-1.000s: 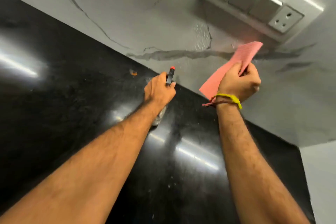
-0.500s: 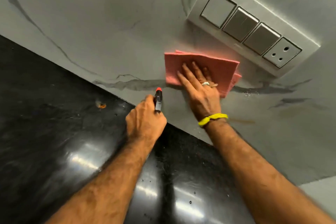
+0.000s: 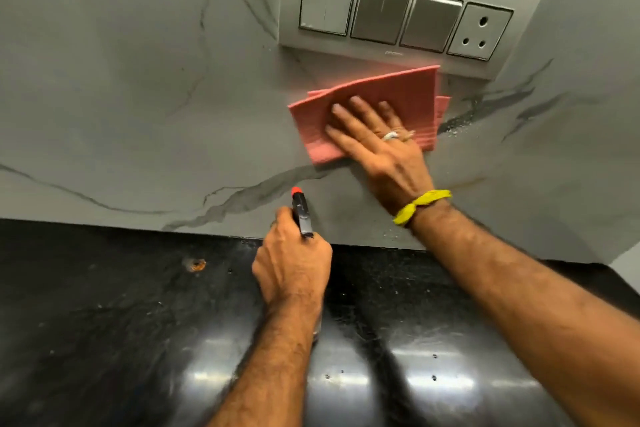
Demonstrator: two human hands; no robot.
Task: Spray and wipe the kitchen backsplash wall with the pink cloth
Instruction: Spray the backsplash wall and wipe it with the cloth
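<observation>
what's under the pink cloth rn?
The pink cloth lies flat on the grey marble backsplash, pressed by the right hand. Whether the covered patch is wet or dirty is hidden.

pink cloth, grey-veined wall, black counter

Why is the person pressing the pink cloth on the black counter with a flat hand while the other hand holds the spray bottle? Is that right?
Not quite. The pink cloth is pressed on the grey wall just below the switch panel, not the counter, as the head view shows. The right hand is flat, and the left hand holds the spray bottle.
</observation>
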